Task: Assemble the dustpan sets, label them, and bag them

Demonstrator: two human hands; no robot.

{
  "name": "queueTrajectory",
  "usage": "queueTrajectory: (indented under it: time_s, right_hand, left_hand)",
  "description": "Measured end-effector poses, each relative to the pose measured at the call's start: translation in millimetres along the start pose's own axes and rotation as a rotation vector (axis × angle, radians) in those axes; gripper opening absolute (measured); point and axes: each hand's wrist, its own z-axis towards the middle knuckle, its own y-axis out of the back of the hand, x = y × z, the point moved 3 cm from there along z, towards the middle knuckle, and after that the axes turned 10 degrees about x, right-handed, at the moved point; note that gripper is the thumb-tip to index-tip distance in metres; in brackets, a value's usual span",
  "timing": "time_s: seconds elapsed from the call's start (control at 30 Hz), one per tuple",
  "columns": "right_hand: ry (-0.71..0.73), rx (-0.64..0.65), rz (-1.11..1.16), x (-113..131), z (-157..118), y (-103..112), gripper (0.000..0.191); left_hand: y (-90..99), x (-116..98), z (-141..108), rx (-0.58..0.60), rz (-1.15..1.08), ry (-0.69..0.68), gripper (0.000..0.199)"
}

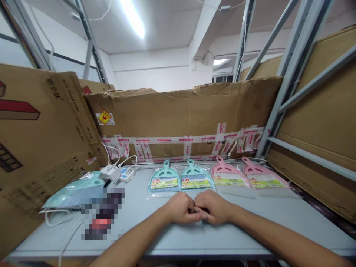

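My left hand [180, 207] and my right hand [213, 207] rest together over the middle of the table [222, 237], knuckles touching and fingers curled in. Nothing shows in either hand. Just beyond them lies a row of small dustpan and brush sets in clear bags: a teal set [164, 178] at the left, a second teal set [196, 177], a pink set [228, 174] and another pink set [261, 176] at the right. Each carries a yellow-green label. Both hands are nearest to the second teal set.
More bagged teal dustpans [75, 191] lie at the left beside a pixelated dark item [107, 213]. White chargers and a power strip [126, 174] with cables sit behind them. Taped cardboard [178, 115] walls the back; boxes and metal shelf posts [286, 81] flank the sides.
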Motion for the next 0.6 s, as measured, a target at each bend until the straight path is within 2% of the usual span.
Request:
queueTrajectory:
  time_s: [0.23,0.37,0.43,0.5,0.6]
  right_hand:
    - [0.013,-0.017,0.040,0.8,-0.4,-2.8,0.030]
    - [-0.033,-0.053,0.070,-11.6,-5.9,8.4,0.043]
    - [-0.161,-0.171,0.051,-31.4,-15.5,30.0,0.049]
    - [-0.392,-0.358,-0.039,-60.4,-34.2,60.6,0.050]
    - [-0.728,-0.532,-0.315,-107.1,-77.3,102.6,0.036]
  left_hand:
    - [1.0,-2.2,-0.9,0.016,0.003,0.020,0.067]
    - [4.7,-8.3,0.5,0.011,0.013,-0.014,0.067]
    - [6.9,-13.0,1.2,0.008,0.029,-0.054,0.065]
    - [8.6,-16.6,1.4,0.004,0.044,-0.079,0.062]
    - [9.9,-18.7,0.3,-0.011,0.070,-0.084,0.057]
